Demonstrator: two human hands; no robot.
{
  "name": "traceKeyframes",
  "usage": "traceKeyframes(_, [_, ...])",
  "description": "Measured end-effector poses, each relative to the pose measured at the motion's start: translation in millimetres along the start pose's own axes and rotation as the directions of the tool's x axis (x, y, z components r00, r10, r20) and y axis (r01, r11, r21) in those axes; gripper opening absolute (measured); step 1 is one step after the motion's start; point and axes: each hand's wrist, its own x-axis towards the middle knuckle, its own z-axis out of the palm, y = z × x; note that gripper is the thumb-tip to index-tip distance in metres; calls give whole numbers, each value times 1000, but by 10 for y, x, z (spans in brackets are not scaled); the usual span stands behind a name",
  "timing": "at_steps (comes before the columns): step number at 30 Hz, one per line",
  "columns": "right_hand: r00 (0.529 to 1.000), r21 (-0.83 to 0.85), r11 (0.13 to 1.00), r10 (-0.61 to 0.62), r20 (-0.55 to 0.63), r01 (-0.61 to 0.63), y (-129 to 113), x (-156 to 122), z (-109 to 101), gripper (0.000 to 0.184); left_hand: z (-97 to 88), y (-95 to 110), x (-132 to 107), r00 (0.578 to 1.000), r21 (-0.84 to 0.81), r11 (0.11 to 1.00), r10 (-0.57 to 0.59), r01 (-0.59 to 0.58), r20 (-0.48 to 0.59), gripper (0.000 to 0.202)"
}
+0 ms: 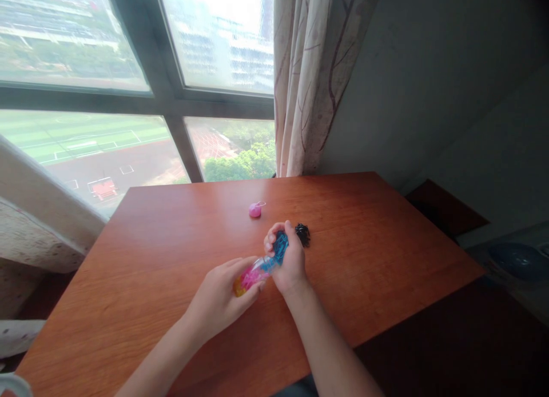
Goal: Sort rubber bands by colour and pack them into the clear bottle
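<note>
My left hand (225, 288) is closed around a small clear container (257, 268), tilted with its upper right end at my other palm. Yellow, pink and blue layers of what look like small elastic hair bands show through its wall. My right hand (294, 262) is cupped, fingers curled around a clump of blue elastic bands (280, 245). The blue runs on from the container's end into this palm. Just beyond my right thumb, a tangled pile of black elastic bands (302, 234) lies on the table.
A small pink rounded piece with a pale loop (255, 210) stands farther back on the brown wooden table (171, 248). Behind the table are a window (171, 102) and a patterned curtain (300, 82). A white rim (15, 385) shows at the bottom left corner.
</note>
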Motion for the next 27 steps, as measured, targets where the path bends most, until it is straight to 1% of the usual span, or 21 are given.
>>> traceKeyframes(3, [998, 10, 998, -64, 12, 64, 3, -16, 14, 14, 33, 10, 0, 999, 0, 1000, -15, 15, -30, 26])
traceKeyframes(4, [996, 9, 997, -82, 19, 81, 3, -21, 16, 12, 40, 12, 0, 999, -3, 1000, -19, 19, -39, 26])
traceKeyframes(7, [994, 12, 994, -109, 31, 109, 6, -29, 12, 18, 51, 18, -1, 998, -19, 1000, -26, 24, -59, 28])
traceKeyframes(13, [992, 51, 992, -115, 43, 113, 18, -22, -3, 29, 55, 33, -7, 995, -33, 998, -57, 55, -82, 25])
traceKeyframes(19, [991, 77, 992, -110, 70, 104, 34, -13, -8, 31, 65, 14, -4, 993, -78, 995, -63, 55, -100, 27])
traceKeyframes(27, [977, 51, 995, -98, 189, 90, 41, -21, -15, 31, 43, 0, -5, 993, -55, 998, -50, 44, -108, 27])
